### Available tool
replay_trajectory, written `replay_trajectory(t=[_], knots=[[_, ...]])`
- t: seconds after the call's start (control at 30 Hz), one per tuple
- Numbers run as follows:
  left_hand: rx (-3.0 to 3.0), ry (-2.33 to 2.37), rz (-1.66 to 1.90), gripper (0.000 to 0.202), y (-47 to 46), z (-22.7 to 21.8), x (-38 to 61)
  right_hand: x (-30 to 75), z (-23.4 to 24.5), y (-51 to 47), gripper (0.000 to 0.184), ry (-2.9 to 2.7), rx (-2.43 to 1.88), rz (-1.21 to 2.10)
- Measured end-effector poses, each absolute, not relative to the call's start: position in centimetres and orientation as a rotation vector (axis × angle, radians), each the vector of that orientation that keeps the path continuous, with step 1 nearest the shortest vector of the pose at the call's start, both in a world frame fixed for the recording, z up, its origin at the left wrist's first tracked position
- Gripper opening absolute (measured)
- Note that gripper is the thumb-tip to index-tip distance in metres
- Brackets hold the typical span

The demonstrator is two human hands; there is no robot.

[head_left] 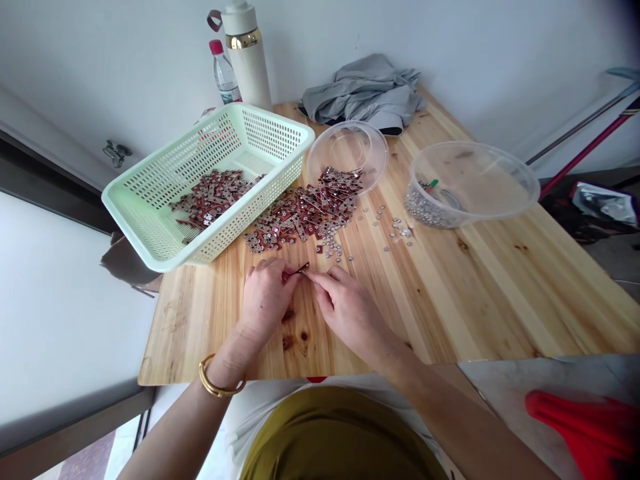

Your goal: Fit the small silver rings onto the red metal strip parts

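My left hand (267, 298) and my right hand (345, 308) meet over the wooden table (450, 293), just in front of me. Between the fingertips of both hands sits one small red-brown metal plate (301, 269), pinched from each side. A loose pile of the same red-brown plates (305, 212) lies on the table just beyond my hands. Small silver rivets (395, 227) are scattered to the right of that pile. A gold bangle circles my left wrist.
A pale green mesh basket (150, 207) with more plates stands at the back left. An overturned clear bowl (350, 148) touches the pile; another clear bowl (500, 180) with silver rivets sits at the right. Two bottles (245, 53) and a grey cloth (365, 93) line the wall.
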State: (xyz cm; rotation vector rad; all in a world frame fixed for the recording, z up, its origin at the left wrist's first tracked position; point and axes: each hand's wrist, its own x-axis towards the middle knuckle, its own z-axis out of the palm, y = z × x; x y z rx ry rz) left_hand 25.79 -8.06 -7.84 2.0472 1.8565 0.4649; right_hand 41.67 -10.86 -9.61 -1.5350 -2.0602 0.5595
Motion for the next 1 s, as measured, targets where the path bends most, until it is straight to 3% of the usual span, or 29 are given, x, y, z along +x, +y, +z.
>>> replay_trajectory(t=[0.53,0.67,1.0], knots=[[2.036,1.816,0.502,0.006,-7.8,-8.2,25.6,41.9,-9.2,-10.6,0.034,-2.216,-1.534,0.492],[2.093,1.734,0.511,0.017,-7.4,-8.2,25.6,43.1,-9.7,-10.0,0.035,-2.077,-1.439,0.432],[2.035,1.737,0.525,0.018,-7.2,-8.5,25.7,43.1,-10.0,-9.7,0.039,-2.167,-1.482,0.453]])
